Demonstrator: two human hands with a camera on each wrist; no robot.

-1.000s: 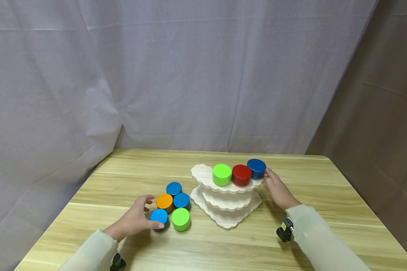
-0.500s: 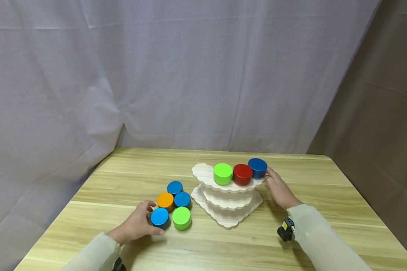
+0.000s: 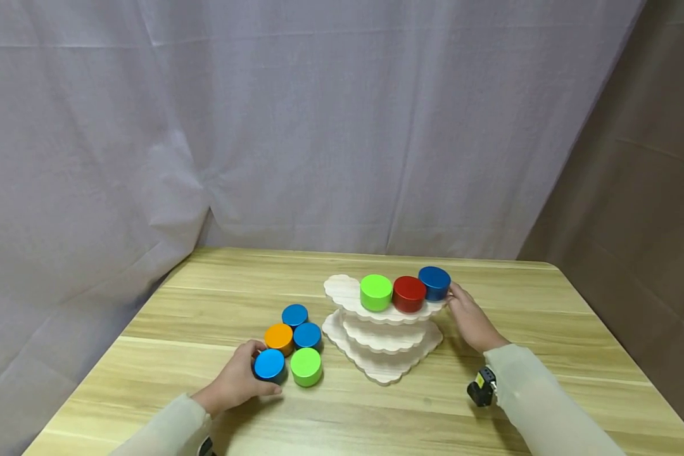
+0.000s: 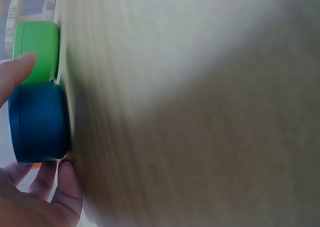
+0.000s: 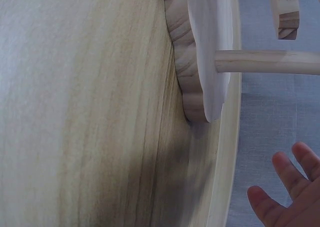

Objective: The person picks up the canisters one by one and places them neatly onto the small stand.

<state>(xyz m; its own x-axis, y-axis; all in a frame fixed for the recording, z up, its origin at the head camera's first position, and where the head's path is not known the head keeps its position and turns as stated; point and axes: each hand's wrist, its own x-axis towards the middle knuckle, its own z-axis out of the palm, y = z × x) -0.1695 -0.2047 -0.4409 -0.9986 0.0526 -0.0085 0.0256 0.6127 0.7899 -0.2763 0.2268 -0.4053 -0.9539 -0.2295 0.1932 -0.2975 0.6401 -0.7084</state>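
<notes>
My left hand (image 3: 238,378) curls round a light blue lidded tin (image 3: 270,364) on the table, fingers at its far left side, thumb at its near side. In the left wrist view, fingertips touch the blue tin (image 4: 40,122) while the thumb overlaps the green tin (image 4: 42,47). My right hand (image 3: 474,318) is at the right end of a tiered wooden stand (image 3: 384,366), its fingertips against a dark blue tin (image 3: 434,283) on the top tier. Three fingers of the right hand (image 5: 295,192) look straight in the right wrist view; the tin is outside it.
A green tin (image 3: 375,292) and a red tin (image 3: 409,294) share the top tier. Beside the left hand stand an orange tin (image 3: 278,339), two blue ones, including a rear blue tin (image 3: 294,315), and a green tin (image 3: 306,367). Grey curtain (image 3: 319,126) hangs behind the table.
My left hand has come forward and closer round the light blue tin, its thumb shifting along the near side. The right hand keeps its place by the dark blue tin; the view has shifted slightly.
</notes>
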